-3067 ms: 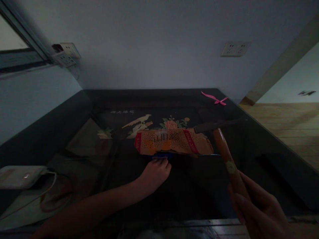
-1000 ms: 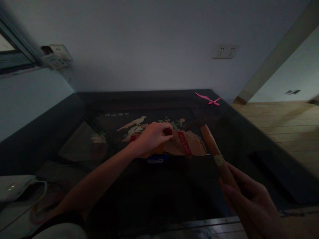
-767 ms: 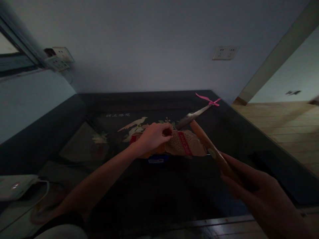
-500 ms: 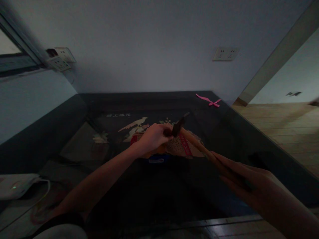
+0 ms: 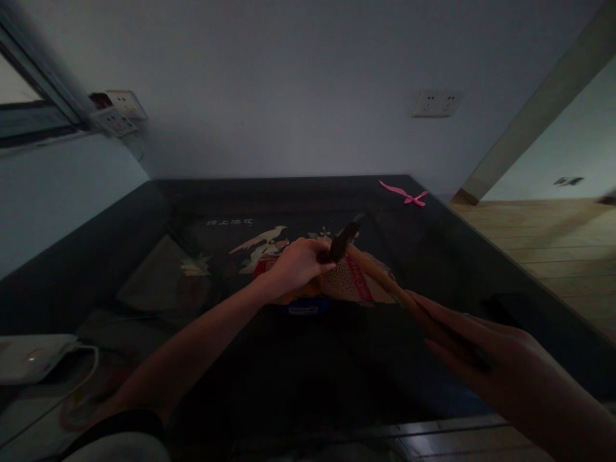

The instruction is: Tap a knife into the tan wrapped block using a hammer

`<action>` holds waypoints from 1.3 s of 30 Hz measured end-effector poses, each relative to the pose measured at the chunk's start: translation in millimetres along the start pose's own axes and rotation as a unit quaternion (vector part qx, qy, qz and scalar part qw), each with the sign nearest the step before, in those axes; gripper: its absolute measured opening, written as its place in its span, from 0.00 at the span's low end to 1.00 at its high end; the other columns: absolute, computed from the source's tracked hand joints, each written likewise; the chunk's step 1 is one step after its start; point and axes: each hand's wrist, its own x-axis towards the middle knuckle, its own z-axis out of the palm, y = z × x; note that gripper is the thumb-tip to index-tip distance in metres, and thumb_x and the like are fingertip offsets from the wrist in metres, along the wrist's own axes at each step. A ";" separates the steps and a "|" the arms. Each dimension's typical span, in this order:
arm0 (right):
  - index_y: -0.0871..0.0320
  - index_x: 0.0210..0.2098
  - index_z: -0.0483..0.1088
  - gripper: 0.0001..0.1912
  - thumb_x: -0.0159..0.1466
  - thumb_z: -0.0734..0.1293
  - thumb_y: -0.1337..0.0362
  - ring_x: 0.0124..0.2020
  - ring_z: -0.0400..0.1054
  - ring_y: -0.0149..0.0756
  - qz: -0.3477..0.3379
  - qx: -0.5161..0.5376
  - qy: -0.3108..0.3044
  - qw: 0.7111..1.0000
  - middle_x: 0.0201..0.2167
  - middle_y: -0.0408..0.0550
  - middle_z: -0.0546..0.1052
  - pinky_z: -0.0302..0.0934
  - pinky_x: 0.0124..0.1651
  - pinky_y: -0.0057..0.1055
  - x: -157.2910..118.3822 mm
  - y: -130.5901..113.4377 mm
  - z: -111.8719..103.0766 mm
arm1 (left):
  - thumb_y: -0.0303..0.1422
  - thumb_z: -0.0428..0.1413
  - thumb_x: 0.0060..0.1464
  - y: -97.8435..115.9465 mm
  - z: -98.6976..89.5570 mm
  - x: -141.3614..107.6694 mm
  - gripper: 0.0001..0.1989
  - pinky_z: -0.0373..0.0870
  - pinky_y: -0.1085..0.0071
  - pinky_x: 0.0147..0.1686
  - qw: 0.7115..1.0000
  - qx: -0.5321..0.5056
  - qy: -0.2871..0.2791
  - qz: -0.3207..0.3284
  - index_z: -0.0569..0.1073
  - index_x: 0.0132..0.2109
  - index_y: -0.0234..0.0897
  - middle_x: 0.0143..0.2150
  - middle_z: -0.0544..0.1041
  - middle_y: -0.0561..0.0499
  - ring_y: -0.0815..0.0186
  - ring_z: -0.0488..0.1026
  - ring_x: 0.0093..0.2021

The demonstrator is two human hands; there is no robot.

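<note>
A hammer (image 5: 378, 273) with a long wooden handle and a dark head slants across the middle of the dark table. My right hand (image 5: 486, 346) is closed round the lower part of its handle, at the right. At the other end, the fingers of my left hand (image 5: 301, 260) are closed at the near end of the hammer's head; the exact contact is dim. Under the head and my left hand lies a tan, dotted package (image 5: 337, 282) with red bands, partly hidden. A blue item (image 5: 308, 307) with a white label shows below it.
The dark table (image 5: 289, 378) carries a bird and flower picture. A pink ribbon (image 5: 409, 197) lies near its far right corner. At the left, a white device (image 5: 33, 359) has a cable. Wall sockets (image 5: 437, 102) are above the back edge.
The hammer's head has tilted very slightly beside my left fingers. Both hands stay in nearly the same places, and the view has shifted a little.
</note>
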 end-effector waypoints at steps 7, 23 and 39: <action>0.51 0.58 0.70 0.26 0.60 0.66 0.66 0.35 0.79 0.41 0.002 -0.003 0.001 1.000 0.45 0.47 0.82 0.74 0.38 0.32 1.3 -2.2 -1.8 | 0.28 0.58 0.51 -1.1 0.3 3.2 0.08 0.72 0.69 0.37 1.000 0.009 -0.006 -0.004 0.79 0.39 0.34 0.36 0.81 0.48 0.63 0.77 0.36; 0.57 0.60 0.66 0.26 0.62 0.64 0.67 0.37 0.79 0.41 0.004 -0.025 -0.026 0.999 0.45 0.51 0.82 0.74 0.35 0.30 -1.6 3.2 0.3 | 0.29 0.55 0.52 18.6 -19.1 -4.4 0.09 0.66 0.73 0.32 0.989 0.140 -0.055 -0.011 0.78 0.40 0.36 0.35 0.80 0.49 0.65 0.76 0.33; 0.56 0.61 0.66 0.27 0.62 0.64 0.68 0.38 0.79 0.39 0.007 -0.008 -0.034 0.999 0.46 0.49 0.82 0.74 0.38 0.28 -2.8 1.7 1.5 | 0.30 0.55 0.52 9.9 -14.1 -1.1 0.09 0.65 0.72 0.30 0.993 0.110 -0.050 -0.013 0.79 0.38 0.36 0.33 0.81 0.49 0.64 0.75 0.31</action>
